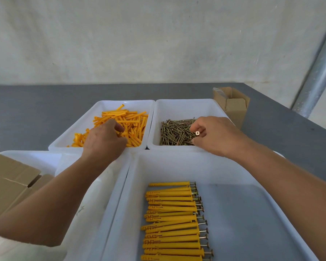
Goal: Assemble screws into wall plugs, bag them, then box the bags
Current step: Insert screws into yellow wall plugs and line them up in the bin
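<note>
**Current state.** The right grip (213,136) is closed on one screw (197,133), pinched between thumb and fingertips with its cross-slot head facing the camera. It sits over the screw tray (184,102) at 1 o'clock. The left grip (104,140) is curled into the wall plugs (132,121) in the plug tray (120,102) at 11 o'clock, with its fingertips closed on the pile. How many plugs it holds cannot be determined. The finished assemblies (173,219) lie in a row in the near tray (177,157) at 6 o'clock.

**Probable faults.**
- The screws lie tangled, so lifting one may drag neighbouring screws over the tray rim.
- A shallow pinch at the head may let the screw pivot and drop.
- The left grip may lift several plugs at once, or one plug reversed, which would delay insertion.
- The forearms cross above the near tray, so a dropped part may disturb the row.

**Surface and room.** The table (26,110) is flat and dark grey. An open carton (231,104) stands at 2 o'clock and folded cardboard (8,181) lies at 8 o'clock. Behind is a pale wall, with a metal post (318,72) at 3 o'clock.
</note>
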`<state>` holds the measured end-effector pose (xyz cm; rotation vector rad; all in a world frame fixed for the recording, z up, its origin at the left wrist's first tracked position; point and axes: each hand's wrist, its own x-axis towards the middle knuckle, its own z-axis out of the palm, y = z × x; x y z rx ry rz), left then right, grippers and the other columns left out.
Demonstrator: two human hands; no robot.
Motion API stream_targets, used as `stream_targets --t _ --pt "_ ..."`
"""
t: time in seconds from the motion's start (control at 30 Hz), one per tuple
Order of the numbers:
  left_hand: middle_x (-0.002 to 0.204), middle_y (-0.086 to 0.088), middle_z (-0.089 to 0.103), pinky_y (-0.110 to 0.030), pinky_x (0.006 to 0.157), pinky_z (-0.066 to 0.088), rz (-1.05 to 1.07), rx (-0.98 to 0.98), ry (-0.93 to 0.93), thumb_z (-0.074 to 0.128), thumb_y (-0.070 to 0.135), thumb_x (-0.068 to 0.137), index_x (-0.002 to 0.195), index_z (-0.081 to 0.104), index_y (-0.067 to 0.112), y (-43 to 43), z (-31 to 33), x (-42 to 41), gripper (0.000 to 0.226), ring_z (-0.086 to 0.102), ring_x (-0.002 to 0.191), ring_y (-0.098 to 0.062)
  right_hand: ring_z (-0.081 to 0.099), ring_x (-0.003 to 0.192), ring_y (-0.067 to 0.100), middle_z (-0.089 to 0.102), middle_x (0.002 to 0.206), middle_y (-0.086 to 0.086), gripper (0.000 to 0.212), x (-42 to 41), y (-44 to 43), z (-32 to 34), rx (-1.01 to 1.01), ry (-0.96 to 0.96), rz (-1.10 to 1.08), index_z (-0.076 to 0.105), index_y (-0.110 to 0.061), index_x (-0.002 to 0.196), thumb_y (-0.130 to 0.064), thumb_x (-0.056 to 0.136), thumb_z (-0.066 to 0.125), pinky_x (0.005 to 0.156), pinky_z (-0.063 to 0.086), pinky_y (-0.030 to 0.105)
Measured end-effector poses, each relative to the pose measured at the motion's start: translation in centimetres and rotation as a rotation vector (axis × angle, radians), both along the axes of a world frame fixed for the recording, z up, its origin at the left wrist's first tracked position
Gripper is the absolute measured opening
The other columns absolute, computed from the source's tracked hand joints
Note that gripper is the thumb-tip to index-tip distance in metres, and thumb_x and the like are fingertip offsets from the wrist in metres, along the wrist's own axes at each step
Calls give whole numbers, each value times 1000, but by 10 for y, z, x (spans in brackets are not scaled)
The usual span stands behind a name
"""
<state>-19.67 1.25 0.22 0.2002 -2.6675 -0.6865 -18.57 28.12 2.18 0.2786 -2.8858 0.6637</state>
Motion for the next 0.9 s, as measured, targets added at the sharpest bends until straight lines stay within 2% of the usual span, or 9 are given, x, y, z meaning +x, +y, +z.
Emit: stream_targets --t 0.1,0.2,0.33,0.4,0.63,0.7,0.77,0.83,0.9 --pt "83 2 66 -29 61 38 0 50 114 59 17 86 100 64 25 3 2 2 17 56 76 -20 59 108 13 65 119 -2 33 2 -1 2 -8 16 3 66 -23 121 -9 93 57 82 42 19" --pt "76 7 64 -26 54 36 -22 94 205 59 21 89 97 63 25 8 7 4 10 57 68 -16 60 104 15 69 116 1 31 4 -2 5 10 57 5 70 -22 117 -8 97 51 80 42 19" --pt "71 7 63 -20 55 40 -62 166 322 59 22 90 95 63 27 12 16 10 8 56 64 -8 51 78 8 71 111 0 29 4 -2 7 13 102 17 73 -21 113 -11 100 49 58 34 18" --pt "70 6 63 -19 58 41 -85 223 379 60 23 90 95 64 29 15 20 12 9 56 63 -7 49 70 4 71 109 -1 28 5 -2 8 7 109 31 73 -20 112 -12 100 50 53 32 9" --pt "83 -8 65 -34 70 51 -221 515 515 65 22 88 83 66 37 19 32 17 16 58 70 -19 49 78 3 69 99 -7 24 8 -3 11 -34 189 51 74 -22 110 -17 99 53 57 33 13" --pt "76 2 65 -34 71 55 -273 665 502 67 15 89 82 67 34 21 36 20 20 60 70 -13 47 72 2 59 79 -16 23 8 -4 12 -59 221 40 75 -21 109 -16 98 54 60 33 2" --pt "70 10 63 -25 69 55 -311 822 465 67 10 90 82 68 29 23 39 23 20 61 72 -9 49 69 -1 49 71 -23 22 8 -6 14 -98 223 20 74 -21 106 -16 98 55 60 32 -3" --pt "70 7 63 -22 68 55 -319 968 401 64 8 91 83 68 24 24 41 24 19 65 74 -10 58 78 1 52 73 -24 20 8 -7 15 -184 207 -2 73 -23 105 -17 97 55 64 37 0" --pt "71 2 64 -22 65 56 -301 1100 318 63 6 92 82 66 18 25 42 24 16 67 71 -10 66 86 8 62 77 -18 17 8 -9 16 -337 172 -11 69 -26 103 -17 96 57 76 54 20"
